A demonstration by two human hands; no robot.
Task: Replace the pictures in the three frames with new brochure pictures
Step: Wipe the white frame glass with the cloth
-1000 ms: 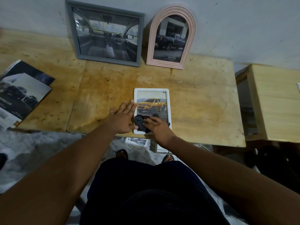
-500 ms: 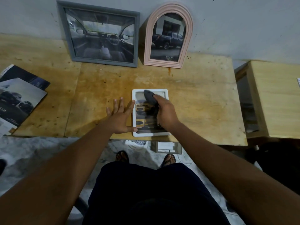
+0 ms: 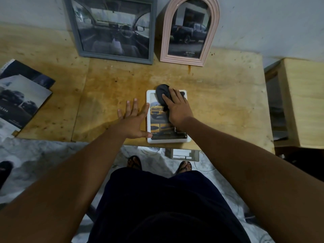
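Observation:
A small white frame (image 3: 167,140) with a yellow truck picture lies flat near the table's front edge. My right hand (image 3: 177,108) presses a dark grey cloth (image 3: 162,94) onto the frame's upper glass. My left hand (image 3: 134,121) lies flat with fingers spread on the table at the frame's left edge, thumb touching its lower left corner. A grey square frame (image 3: 114,29) with a car-interior picture and a pink arched frame (image 3: 188,30) with a dark pickup picture lean against the wall behind.
Car brochures (image 3: 21,102) lie at the left end of the wooden table (image 3: 219,106). A lighter wooden stand (image 3: 301,102) sits to the right. Below the table edge are my sandalled feet and a small white box (image 3: 185,154) on the floor.
My right hand slid the cloth from the frame's lower part up to its top edge. My left hand stayed at the frame's left side.

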